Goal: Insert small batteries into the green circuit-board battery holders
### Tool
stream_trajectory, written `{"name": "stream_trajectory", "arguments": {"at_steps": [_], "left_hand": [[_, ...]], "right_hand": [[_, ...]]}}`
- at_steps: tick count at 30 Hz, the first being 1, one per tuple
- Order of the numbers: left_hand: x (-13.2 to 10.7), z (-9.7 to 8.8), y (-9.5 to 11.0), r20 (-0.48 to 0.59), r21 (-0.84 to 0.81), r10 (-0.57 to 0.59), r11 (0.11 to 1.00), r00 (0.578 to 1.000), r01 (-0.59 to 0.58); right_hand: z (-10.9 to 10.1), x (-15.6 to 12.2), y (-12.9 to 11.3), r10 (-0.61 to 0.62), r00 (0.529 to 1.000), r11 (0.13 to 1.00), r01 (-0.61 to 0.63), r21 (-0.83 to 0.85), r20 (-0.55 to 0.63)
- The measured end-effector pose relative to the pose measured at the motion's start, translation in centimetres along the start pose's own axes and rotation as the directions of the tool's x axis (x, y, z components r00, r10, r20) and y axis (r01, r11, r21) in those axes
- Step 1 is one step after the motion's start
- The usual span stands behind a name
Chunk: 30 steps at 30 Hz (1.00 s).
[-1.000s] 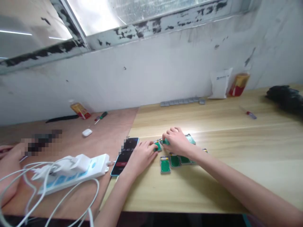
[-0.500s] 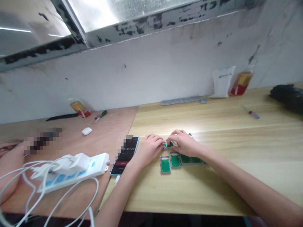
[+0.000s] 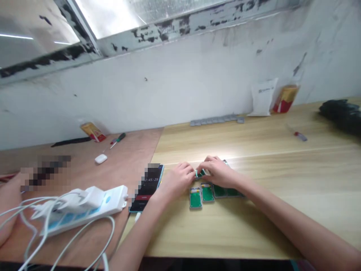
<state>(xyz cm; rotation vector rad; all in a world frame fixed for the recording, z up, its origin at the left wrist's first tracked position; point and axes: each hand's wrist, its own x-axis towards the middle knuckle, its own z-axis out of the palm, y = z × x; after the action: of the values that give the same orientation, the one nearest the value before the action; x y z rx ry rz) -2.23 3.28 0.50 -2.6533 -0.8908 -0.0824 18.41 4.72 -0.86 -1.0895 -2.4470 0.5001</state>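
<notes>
My left hand (image 3: 175,181) and my right hand (image 3: 217,172) meet over a small green circuit board (image 3: 200,173), with the fingertips of both pinched on it just above the light wooden table (image 3: 254,210). Below the hands lies a row of several more green boards (image 3: 207,193), the left one (image 3: 195,198) a little lower than the rest. A black phone (image 3: 148,185) with a running timer lies right beside my left wrist.
A white power strip (image 3: 81,209) with plugs and white cables sits at the left on the brown board. Another person's arm (image 3: 8,203) rests at the far left. A white earbud case (image 3: 100,159), screwdrivers (image 3: 117,139), grey parts (image 3: 217,120), bags (image 3: 263,98) and a black heap (image 3: 340,114) lie farther back.
My hands came together from separate boards and now both pinch one small green board between them. The view has shifted slightly.
</notes>
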Motion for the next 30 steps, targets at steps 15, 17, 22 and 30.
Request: {"name": "stream_trajectory", "arguments": {"at_steps": [15,17,22,30], "left_hand": [[-1.0,0.2,-0.4,-0.136,-0.233,-0.059,0.972,0.989,0.026],[-2.0,-0.4,-1.1,-0.198,-0.269,-0.107,0.962,0.974,0.051],[-5.7,-1.2,-3.2,-0.180,-0.239,-0.201,0.959,0.963,0.155],[-9.4,0.4,-3.1,-0.057,-0.158,-0.226,0.964,0.972,0.215]], "right_hand": [[0.2,0.0,0.2,-0.011,1.000,1.000,0.011,-0.017,0.005],[0.1,0.0,0.2,-0.005,1.000,1.000,0.005,-0.012,0.005],[0.1,0.0,0.2,-0.031,1.000,0.999,0.031,-0.026,0.005],[0.6,0.0,0.3,-0.084,0.996,0.991,0.079,-0.109,-0.042]]}}
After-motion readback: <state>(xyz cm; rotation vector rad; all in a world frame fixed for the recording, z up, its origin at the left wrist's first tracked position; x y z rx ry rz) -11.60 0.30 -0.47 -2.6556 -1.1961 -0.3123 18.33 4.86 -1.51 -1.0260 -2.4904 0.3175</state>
